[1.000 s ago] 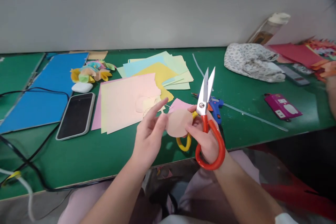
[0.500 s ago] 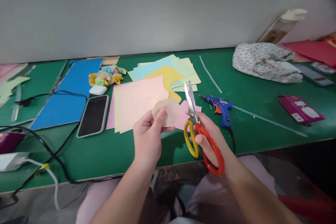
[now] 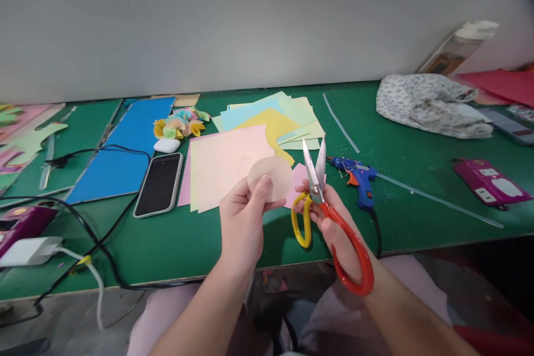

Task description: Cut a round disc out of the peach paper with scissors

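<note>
Between the thumb and fingers of my left hand (image 3: 244, 214) is a round cream paper disc (image 3: 277, 175), its thumb lying on the front face. My right hand (image 3: 336, 228) grips a pair of scissors (image 3: 317, 189) with one yellow and one red handle. The blades point up and stand apart, just right of the disc and not touching it. Behind the disc lie a pale pink paper sheet (image 3: 229, 161) and a yellow sheet (image 3: 262, 119). A small pink-purple piece of paper (image 3: 298, 175) shows partly behind my hands.
A blue glue gun (image 3: 354, 172) with a long clear stick lies at right, near a purple power socket (image 3: 490, 183). At left are a phone (image 3: 159, 184), a white case (image 3: 167, 146), paper flowers (image 3: 181, 124), a blue board (image 3: 125, 147) and black cables (image 3: 83, 222). A patterned cloth (image 3: 429, 105) sits back right.
The scissors' blades have spread wider, with the red handle swinging out to the right. My left hand still holds the disc. The whole view has shifted slightly.
</note>
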`<action>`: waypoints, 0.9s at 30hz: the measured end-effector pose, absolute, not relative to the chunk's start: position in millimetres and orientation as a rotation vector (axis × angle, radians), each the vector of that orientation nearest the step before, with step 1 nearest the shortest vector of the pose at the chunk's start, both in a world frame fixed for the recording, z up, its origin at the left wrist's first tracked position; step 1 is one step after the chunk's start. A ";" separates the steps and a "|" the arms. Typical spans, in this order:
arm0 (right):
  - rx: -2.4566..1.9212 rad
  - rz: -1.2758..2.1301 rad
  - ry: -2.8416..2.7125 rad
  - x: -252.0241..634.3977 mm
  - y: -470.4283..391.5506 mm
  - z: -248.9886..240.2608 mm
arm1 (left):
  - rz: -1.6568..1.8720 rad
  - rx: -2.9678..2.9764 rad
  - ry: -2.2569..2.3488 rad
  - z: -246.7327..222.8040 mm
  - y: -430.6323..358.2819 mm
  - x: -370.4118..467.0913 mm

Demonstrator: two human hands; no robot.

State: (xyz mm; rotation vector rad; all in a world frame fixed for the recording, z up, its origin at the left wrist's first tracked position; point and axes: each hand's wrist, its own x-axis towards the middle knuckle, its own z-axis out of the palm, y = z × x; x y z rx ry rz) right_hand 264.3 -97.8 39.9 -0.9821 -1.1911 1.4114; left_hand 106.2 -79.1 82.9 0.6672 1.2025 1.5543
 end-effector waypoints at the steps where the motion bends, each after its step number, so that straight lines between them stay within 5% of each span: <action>1: -0.976 1.410 -1.222 263.7 -100.1 39.5 | 1.552 0.675 1.194 83.3 -79.8 106.9; 27: -0.962 1.356 -1.407 264.9 -111.8 47.7 | 1.543 1.047 1.339 84.8 -87.1 104.8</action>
